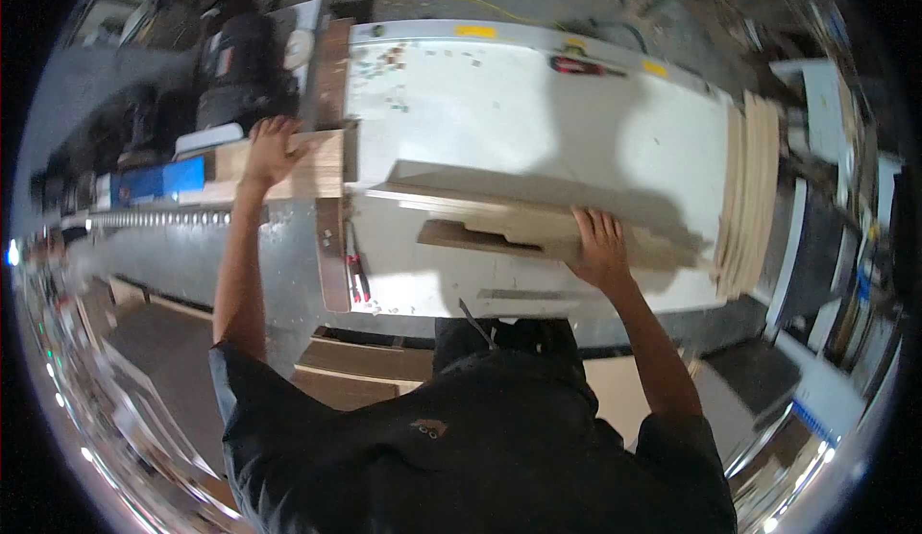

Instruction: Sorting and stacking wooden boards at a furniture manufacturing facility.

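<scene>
My left hand (273,154) rests on the far edge of a light wooden board (322,171) on the left side, fingers spread and a little bent. On the white tabletop (461,116), long narrow wooden strips (519,215) lie side by side, slanting down to the right. My right hand (602,249) is closed over their right part, fingers across the top and palm toward me. A shorter brown strip (471,236) lies along their near side. What is under my right palm is hidden.
A stack of pale curved wooden pieces (749,198) stands at the table's right end. A red-and-black hand tool (576,66) lies by the far metal rail (519,35). Red-handled pliers (356,275) lie near the left edge. A dark motor (240,68) sits at far left.
</scene>
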`<state>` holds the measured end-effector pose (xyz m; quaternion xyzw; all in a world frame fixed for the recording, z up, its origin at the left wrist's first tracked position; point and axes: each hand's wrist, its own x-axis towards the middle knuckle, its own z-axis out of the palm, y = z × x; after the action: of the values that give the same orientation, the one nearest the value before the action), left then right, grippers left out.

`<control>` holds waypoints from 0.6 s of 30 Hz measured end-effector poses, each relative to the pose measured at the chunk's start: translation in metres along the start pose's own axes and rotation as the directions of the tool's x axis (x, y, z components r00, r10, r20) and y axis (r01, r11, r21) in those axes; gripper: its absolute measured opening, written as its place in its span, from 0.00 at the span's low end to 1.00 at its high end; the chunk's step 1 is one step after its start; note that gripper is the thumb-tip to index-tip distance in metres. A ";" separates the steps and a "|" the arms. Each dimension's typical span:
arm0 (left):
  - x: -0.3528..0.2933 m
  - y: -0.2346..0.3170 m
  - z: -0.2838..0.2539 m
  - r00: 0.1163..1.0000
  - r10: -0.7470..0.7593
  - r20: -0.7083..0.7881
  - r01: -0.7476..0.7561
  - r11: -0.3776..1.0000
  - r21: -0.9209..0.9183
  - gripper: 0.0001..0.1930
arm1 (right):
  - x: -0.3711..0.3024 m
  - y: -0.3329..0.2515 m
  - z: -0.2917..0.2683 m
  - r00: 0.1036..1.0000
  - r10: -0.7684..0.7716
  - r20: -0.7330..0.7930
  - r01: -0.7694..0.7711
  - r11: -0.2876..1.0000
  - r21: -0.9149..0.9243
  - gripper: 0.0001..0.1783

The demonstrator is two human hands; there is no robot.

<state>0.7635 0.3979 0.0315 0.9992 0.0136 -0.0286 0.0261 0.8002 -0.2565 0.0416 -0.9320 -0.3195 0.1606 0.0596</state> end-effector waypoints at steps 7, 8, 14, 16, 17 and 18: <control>-0.009 -0.107 0.082 0.865 0.099 0.492 -0.270 0.918 0.290 0.33 | 0.012 -0.001 0.027 0.980 -0.071 -0.187 0.118 0.960 0.254 0.54; 0.010 -0.079 0.079 0.885 -0.024 0.465 -0.055 0.986 0.155 0.33 | 0.008 -0.002 0.017 0.995 -0.027 -0.092 0.043 0.983 0.181 0.57; 0.116 0.112 0.040 0.970 0.220 0.098 -0.176 0.925 -0.338 0.29 | -0.007 0.002 0.009 0.984 -0.002 -0.178 0.022 0.994 0.110 0.66; 0.144 0.196 0.028 0.952 0.131 0.277 -0.105 0.989 -0.109 0.32 | -0.006 0.003 0.010 0.979 -0.007 -0.203 0.031 0.993 0.117 0.67; 0.143 0.214 0.037 0.969 0.178 0.170 -0.141 0.968 -0.207 0.31 | -0.003 -0.001 0.012 0.980 -0.023 -0.198 0.045 0.993 0.110 0.68; 0.147 0.247 0.043 0.980 0.157 0.123 -0.132 0.973 -0.187 0.28 | -0.003 -0.003 0.013 0.982 -0.027 -0.189 0.046 0.994 0.100 0.70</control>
<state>0.9147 0.1529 -0.0068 0.9868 -0.0587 -0.0937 0.1183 0.7920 -0.2555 0.0304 -0.9326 -0.3207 0.0874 0.1408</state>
